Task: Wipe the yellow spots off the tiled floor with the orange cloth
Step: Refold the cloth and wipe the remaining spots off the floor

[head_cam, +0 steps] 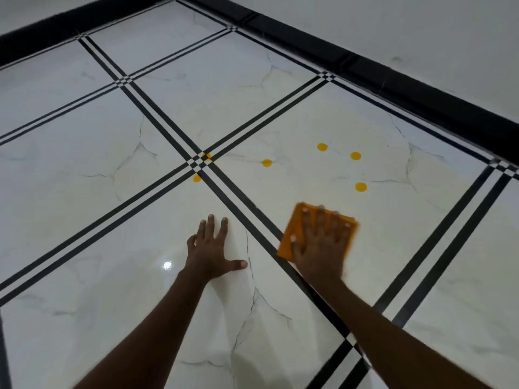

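The orange cloth (pixel 292 234) lies flat on the white tiled floor (pixel 112 226), and my right hand (pixel 320 242) presses on it with fingers spread straight. My left hand (pixel 210 248) rests flat on the floor to the left of the cloth, fingers spread, holding nothing. Several yellow spots lie beyond the cloth: one (pixel 361 187) just ahead of it, others at the far right (pixel 355 156), farther back (pixel 322 147) and in the middle (pixel 267 163). Two more spots sit by the crossing of the black lines, one on it (pixel 206 156) and one below it (pixel 197 178).
Double black lines (pixel 157 119) divide the glossy marble-look tiles. A black skirting (pixel 393 85) runs along the white wall (pixel 421 32) at the back and right. A light glare (pixel 167 265) shows on the floor left of my left wrist.
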Tool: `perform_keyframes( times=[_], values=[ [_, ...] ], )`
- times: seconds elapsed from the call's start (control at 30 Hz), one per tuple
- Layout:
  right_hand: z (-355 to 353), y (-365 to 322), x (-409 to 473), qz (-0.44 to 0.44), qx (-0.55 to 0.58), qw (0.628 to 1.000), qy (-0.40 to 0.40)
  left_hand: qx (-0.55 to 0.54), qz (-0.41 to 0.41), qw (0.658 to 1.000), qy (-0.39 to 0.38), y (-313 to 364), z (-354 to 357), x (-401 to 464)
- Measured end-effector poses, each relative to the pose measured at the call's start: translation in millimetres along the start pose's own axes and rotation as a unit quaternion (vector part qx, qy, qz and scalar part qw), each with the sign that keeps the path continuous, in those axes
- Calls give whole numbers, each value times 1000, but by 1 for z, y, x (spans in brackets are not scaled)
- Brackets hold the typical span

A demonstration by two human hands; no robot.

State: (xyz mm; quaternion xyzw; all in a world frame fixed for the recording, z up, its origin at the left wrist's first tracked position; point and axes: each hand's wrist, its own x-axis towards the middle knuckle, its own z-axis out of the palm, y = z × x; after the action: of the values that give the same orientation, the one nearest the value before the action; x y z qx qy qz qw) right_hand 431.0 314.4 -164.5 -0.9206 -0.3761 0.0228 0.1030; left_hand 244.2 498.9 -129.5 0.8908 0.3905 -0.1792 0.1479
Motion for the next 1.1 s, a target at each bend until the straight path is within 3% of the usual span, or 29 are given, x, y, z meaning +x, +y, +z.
perform_keyframes(
  times=[0.07, 0.1, 0.2, 0.3, 0.37, 0.47, 0.57, 0.7, 0.8, 0.9, 1.0, 1.1],
  values=[
    [10, -28, 41, -106, -3, 994, -32, 15, 7, 1000, 20, -9, -8, 0],
    [12, -32, 62, -110, -6, 993, -46, 25, 5, 999, 38, -20, -13, 2],
    [15, -9, 87, 15, -10, 1000, -7, 7, -40, 997, 63, -61, -27, 4],
    [8, -18, 46, 110, 6, 993, 38, -87, -117, 986, 75, -100, -39, 9],
    [12, -57, 21, 32, -2, 999, 9, -81, -127, 986, 75, -112, -43, 18],
    [37, -129, 37, -191, -10, 981, -37, -44, -101, 992, 58, -129, -36, 24],
    [54, -187, 91, -298, -25, 952, -65, -56, -73, 986, 138, -143, -17, 22],
    [66, -207, 148, -288, -54, 954, -60, -66, -69, 970, 222, -150, -1, 23],
    [60, -194, 176, -211, -64, 975, -31, -67, -54, 968, 234, -146, 2, 24],
    [59, -230, 168, -114, -45, 992, -8, -86, -54, 966, 237, -150, 3, 27],
    [69, -284, 134, -187, -8, 982, -35, -120, -54, 963, 235, -151, 3, 28],
    [83, -318, 171, -266, -2, 962, -58, -148, -65, 957, 241, -152, 5, 30]
  ],
)
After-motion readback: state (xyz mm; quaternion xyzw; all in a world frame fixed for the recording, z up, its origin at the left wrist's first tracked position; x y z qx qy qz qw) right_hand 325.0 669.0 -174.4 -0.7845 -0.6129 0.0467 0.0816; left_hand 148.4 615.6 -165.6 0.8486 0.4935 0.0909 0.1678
